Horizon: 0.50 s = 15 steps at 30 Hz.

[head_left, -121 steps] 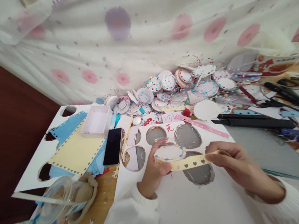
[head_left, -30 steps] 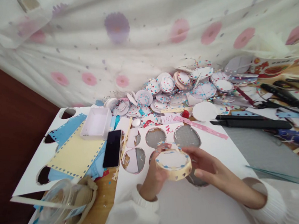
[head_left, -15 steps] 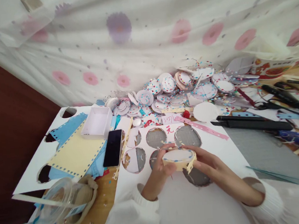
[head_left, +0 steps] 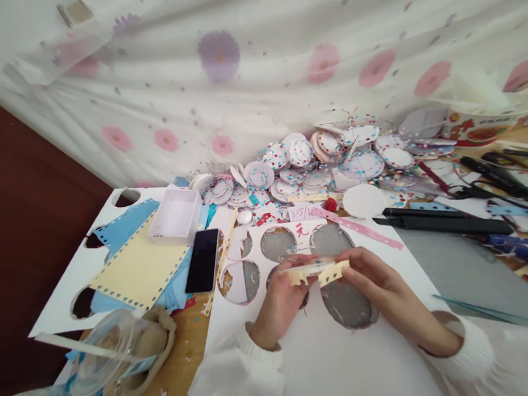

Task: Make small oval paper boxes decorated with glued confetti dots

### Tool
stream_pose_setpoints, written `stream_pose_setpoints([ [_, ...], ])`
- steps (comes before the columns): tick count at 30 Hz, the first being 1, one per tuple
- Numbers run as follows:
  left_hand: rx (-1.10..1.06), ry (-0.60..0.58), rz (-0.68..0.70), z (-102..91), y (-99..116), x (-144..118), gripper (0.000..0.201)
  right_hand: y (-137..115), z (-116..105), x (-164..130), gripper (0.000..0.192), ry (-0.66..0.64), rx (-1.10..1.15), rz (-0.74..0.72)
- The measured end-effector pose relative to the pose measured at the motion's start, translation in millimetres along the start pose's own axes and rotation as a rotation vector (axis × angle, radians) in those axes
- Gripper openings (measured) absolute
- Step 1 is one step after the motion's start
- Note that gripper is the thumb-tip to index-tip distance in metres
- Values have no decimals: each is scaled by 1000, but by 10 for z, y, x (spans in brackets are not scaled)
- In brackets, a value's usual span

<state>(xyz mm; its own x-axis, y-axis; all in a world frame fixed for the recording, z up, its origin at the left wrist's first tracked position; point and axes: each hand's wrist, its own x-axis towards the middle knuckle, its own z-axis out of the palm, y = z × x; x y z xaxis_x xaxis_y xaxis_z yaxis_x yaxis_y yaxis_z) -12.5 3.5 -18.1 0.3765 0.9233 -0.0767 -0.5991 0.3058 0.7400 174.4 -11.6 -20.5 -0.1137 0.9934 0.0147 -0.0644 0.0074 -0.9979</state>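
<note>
Held over the cut white card sheet, a white paper disc is seen nearly edge-on. My left hand grips its left side, fingers closed on the rim. A pale yellow paper strip with punched holes runs along the disc's near edge, with a gap in front where its ends stand apart. Fingers of my right hand are closed on the strip's right end and the disc's right side. Round holes in the card show a grey surface beneath. My fingertips behind the disc are partly hidden.
Decorated paper discs are heaped along the curtain. Left lie a phone, a white box and yellow punched paper. A plastic cup stands near left. Right are a black flat tool, tweezers and a noodle bowl.
The disc has tilted from showing its top to nearly edge-on. The yellow strip, wrapped across the front before, now has a gap there. My right fingers have shifted along the strip.
</note>
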Motion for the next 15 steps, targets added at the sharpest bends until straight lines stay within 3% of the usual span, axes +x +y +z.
stream_pose_setpoints([
  [5,-133,44,-57,15,59,-24,42,-43,-138,36,24,57,-121,-103],
  [10,-52,115,70,-12,43,-1,39,9,-346,-32,24,-43,-558,-138],
  [13,16,189,157,-41,4,9,36,36,-517,-213,33,51,-719,-189],
  [15,101,261,195,-50,-10,-5,37,13,-692,-386,38,180,-798,-219],
])
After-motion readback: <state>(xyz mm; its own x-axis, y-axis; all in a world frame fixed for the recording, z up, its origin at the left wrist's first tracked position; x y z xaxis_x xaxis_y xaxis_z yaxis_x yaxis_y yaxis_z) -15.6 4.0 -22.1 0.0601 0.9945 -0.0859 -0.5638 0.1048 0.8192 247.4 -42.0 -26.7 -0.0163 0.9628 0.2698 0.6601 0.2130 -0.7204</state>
